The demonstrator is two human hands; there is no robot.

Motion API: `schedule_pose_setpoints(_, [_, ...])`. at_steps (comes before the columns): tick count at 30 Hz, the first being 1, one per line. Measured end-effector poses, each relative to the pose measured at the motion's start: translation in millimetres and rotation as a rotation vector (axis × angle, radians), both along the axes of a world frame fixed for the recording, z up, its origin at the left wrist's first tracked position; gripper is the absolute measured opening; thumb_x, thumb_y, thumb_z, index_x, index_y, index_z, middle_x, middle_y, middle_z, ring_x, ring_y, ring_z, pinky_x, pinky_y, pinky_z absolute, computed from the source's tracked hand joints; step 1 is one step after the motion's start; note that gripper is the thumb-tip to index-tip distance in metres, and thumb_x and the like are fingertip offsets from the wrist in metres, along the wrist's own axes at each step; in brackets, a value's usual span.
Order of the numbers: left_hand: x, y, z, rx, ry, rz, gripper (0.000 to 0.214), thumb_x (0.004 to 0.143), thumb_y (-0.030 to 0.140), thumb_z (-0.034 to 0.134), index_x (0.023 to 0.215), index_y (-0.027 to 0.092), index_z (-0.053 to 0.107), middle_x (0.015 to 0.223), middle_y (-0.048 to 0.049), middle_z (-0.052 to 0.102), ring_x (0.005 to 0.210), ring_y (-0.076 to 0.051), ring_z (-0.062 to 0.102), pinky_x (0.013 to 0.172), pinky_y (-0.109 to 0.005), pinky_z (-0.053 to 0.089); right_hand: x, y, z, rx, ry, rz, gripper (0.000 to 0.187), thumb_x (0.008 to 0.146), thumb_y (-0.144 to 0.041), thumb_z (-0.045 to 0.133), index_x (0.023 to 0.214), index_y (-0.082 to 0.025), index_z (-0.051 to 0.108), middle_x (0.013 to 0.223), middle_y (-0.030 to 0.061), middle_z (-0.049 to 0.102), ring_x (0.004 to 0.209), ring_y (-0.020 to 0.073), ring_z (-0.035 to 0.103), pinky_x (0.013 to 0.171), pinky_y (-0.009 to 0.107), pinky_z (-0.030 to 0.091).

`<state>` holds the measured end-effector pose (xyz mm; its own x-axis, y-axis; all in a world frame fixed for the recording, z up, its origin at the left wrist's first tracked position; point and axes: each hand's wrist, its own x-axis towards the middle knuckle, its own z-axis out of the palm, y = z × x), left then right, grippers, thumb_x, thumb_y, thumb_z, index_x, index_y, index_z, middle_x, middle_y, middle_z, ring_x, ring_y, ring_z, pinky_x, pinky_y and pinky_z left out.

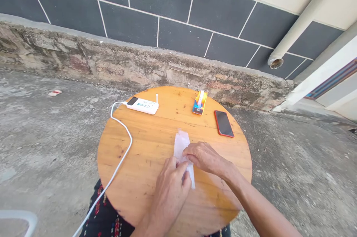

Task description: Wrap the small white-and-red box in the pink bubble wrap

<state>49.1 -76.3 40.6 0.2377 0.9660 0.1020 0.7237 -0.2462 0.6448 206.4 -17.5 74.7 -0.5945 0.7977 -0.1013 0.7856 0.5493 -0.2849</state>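
A thin white strip, like tissue or soft paper (182, 141), lies lengthwise on the round wooden table (145, 136), its far end slightly ragged. From the near left, my left hand (171, 183) has bent fingers on the strip's left edge, the thumb and forefinger close together over its lower half. My right hand (205, 157) reaches in from the right. Its fingers are curled and pinched at the middle of the strip, close to the left fingertips. The hands cover part of the strip, and the exact contact under the fingertips is hidden.
At the table's back left sits a white power bank-like device (142, 106) with a white cable (129, 138) running toward me. A tape dispenser (200, 102) stands at the back, with a red-edged phone (224, 123) right of it. Beyond is a stone-based wall (111, 64).
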Motion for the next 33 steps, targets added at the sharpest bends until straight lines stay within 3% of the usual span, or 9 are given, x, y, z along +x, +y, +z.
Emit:
schedule_pose_setpoints(10, [-0.2,0.0,-3.3,0.010,0.020,-0.015,0.027,0.082,0.011,0.050,0.096,0.022,0.069,0.092,-0.0064,0.059,0.090,-0.021,0.057,0.076,-0.030,0.044,1.0,4.5,0.8,-0.051,-0.007,0.011,0.020,0.084,-0.012,0.047,0.082,-0.018,0.066,0.085,0.0025,0.068,0.080,0.0154,0.058,0.069,0.023,0.036])
schedule_pose_setpoints(16, [-1.2,0.3,-1.9,0.009,0.018,-0.018,0.028,0.081,0.011,0.050,0.098,0.023,0.070,0.091,-0.0061,0.059,0.090,-0.021,0.057,0.077,-0.030,0.044,-0.6,4.4,0.2,-0.069,0.061,-0.042,0.028,0.082,-0.012,0.049,0.103,-0.021,0.066,0.086,0.0010,0.069,0.076,0.0140,0.060,0.068,0.022,0.039])
schedule_pose_setpoints(19, [-1.8,0.4,-1.8,0.020,0.015,-0.022,0.029,0.081,0.011,0.049,0.097,0.024,0.070,0.089,-0.0057,0.058,0.088,-0.021,0.057,0.076,-0.030,0.045,4.6,-0.8,2.6,-0.063,0.169,-0.115,0.030,0.083,-0.012,0.050,0.109,-0.022,0.064,0.087,0.0004,0.069,0.075,0.0137,0.061,0.069,0.022,0.041])
schedule_pose_setpoints(22, [-1.9,0.0,-3.9,0.054,-0.004,-0.028,0.029,0.081,0.010,0.049,0.095,0.024,0.070,0.086,-0.0046,0.058,0.085,-0.020,0.057,0.075,-0.029,0.045,12.8,-8.9,3.3,-0.039,0.276,-0.156,0.025,0.088,-0.013,0.046,0.103,-0.021,0.064,0.092,0.0007,0.069,0.080,0.0140,0.061,0.073,0.024,0.043])
schedule_pose_setpoints(26, [-0.8,-0.4,-8.6,0.099,-0.014,-0.018,0.029,0.081,0.011,0.049,0.096,0.023,0.070,0.085,-0.0046,0.058,0.084,-0.020,0.058,0.076,-0.030,0.046,17.9,-19.4,0.1,-0.034,0.331,-0.125,0.029,0.089,-0.009,0.042,0.101,-0.021,0.066,0.100,0.0025,0.068,0.092,0.0156,0.061,0.081,0.026,0.044])
schedule_pose_setpoints(33, [-2.1,2.1,-11.8,0.096,-0.054,-0.034,0.030,0.082,0.013,0.049,0.099,0.023,0.071,0.085,-0.0045,0.059,0.084,-0.020,0.059,0.076,-0.031,0.047,12.4,-35.8,-1.3,-0.036,0.366,-0.123,0.028,0.089,-0.008,0.044,0.098,-0.021,0.066,0.095,0.0022,0.069,0.090,0.0157,0.062,0.084,0.027,0.045])
